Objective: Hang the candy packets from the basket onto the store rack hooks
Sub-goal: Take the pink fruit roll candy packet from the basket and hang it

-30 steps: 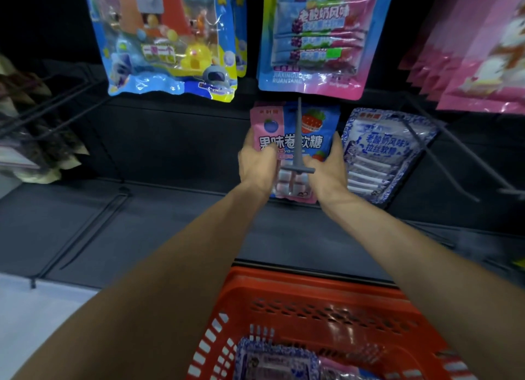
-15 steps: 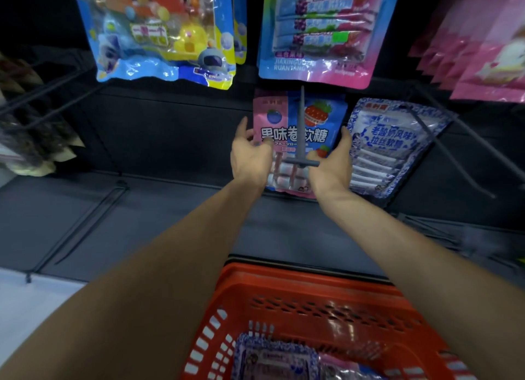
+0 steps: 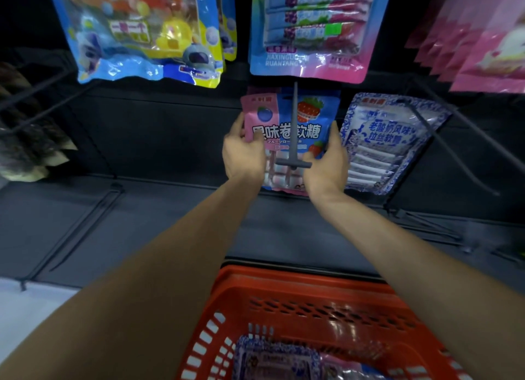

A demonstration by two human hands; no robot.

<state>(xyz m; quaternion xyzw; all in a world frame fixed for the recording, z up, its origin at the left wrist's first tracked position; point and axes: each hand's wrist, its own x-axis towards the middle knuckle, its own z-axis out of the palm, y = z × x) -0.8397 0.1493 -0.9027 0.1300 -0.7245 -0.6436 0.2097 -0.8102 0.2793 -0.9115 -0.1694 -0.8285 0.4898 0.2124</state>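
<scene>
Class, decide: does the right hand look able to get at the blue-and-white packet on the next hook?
Probably yes: the blue-and-white packet hangs right beside the right hand with nothing between them, though that hand holds the pink-and-blue packet and must let go first.

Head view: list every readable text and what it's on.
"果味卷软糖": pink-and-blue packet.
"老酸奶风味 拉丝软糖": blue-and-white packet to its right.
"JIAXINGU… RUANTANG", end lost in glare: upper pink packet.
Toy packet label, basket packets, small print: too blurred to read.

pink-blue packet (image 3: 318, 115) hangs on rack hook (image 3: 295, 124)
</scene>
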